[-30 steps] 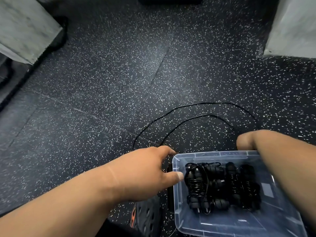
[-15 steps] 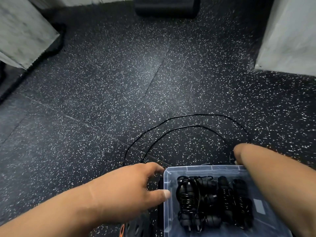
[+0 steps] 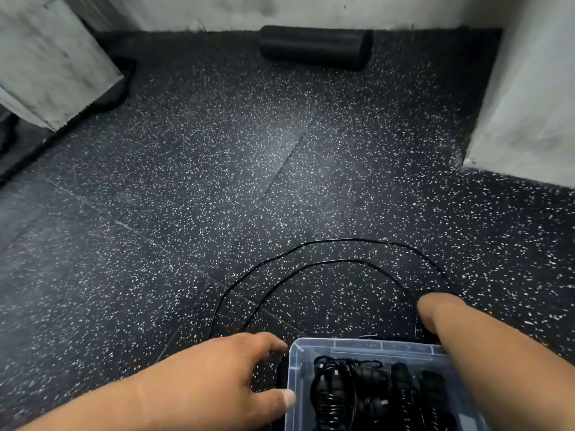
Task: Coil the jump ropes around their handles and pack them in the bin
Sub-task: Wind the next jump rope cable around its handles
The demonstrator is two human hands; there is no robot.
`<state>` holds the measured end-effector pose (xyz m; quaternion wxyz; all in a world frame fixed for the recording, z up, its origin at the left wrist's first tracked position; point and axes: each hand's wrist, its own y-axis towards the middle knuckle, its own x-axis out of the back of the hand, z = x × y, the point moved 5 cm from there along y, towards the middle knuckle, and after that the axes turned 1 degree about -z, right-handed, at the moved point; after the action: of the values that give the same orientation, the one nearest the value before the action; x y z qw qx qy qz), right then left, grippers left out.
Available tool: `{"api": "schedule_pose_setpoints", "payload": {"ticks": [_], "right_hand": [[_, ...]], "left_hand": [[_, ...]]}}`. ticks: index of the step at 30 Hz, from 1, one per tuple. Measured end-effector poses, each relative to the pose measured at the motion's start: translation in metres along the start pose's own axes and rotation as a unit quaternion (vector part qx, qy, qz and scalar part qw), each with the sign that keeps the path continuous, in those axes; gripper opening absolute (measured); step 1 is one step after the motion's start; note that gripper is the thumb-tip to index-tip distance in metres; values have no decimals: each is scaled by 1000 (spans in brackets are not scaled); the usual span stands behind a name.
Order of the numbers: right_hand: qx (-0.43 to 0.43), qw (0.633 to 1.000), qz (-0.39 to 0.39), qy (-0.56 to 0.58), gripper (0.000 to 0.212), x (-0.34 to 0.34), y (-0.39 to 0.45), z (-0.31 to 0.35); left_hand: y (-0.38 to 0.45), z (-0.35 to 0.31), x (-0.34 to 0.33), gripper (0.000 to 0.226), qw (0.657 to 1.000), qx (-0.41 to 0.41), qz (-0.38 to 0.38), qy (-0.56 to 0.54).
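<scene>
A clear plastic bin (image 3: 294, 377) sits on the floor at the bottom of the view, its far rim and left wall showing. Inside it lie several black jump ropes (image 3: 376, 393) already wound around their handles, packed side by side across the bin's bottom.

Just beyond the bin's far rim, one loose jump rope (image 3: 342, 241) lies uncoiled on the speckled rubber floor (image 3: 217, 181). Its thin black cord runs in two wide arcs, one inside the other, curving from the left of the bin round to the right. A dark handle-like end (image 3: 281, 373) lies on the floor against the bin's left wall, partly hidden by it.

The left hand (image 3: 211, 377) reaches forward beside the bin's left wall, palm down. Its fingers are bent downward toward the floor near the bin's far left corner, and the thumb points at the wall; whether it grips anything there cannot be told. The right hand (image 3: 435, 309) is bent down past the bin's far right corner, with the forearm crossing above the bin. Its fingers are hidden behind the wrist, so its hold cannot be told.

Farther off, a black foam roller (image 3: 314, 46) lies along the base of the back wall (image 3: 280, 10). A pale concrete block (image 3: 49, 63) stands at the upper left, and a pale wall corner (image 3: 529, 104) juts in at the right.
</scene>
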<state>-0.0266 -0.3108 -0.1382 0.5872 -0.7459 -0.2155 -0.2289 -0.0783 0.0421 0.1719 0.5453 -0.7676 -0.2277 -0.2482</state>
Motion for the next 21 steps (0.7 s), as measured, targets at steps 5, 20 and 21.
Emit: {"api": "schedule_pose_setpoints", "payload": {"ticks": [5, 20, 21], "right_hand": [[31, 998, 5, 55, 15, -11, 4, 5], [60, 965, -126, 223, 18, 10, -6, 8], [77, 960, -151, 223, 17, 16, -13, 12]], "left_hand": [[-2, 6, 0, 71, 1000, 0, -4, 1], [1, -4, -3, 71, 999, -17, -30, 36], [2, -6, -3, 72, 998, -19, -33, 46]]}}
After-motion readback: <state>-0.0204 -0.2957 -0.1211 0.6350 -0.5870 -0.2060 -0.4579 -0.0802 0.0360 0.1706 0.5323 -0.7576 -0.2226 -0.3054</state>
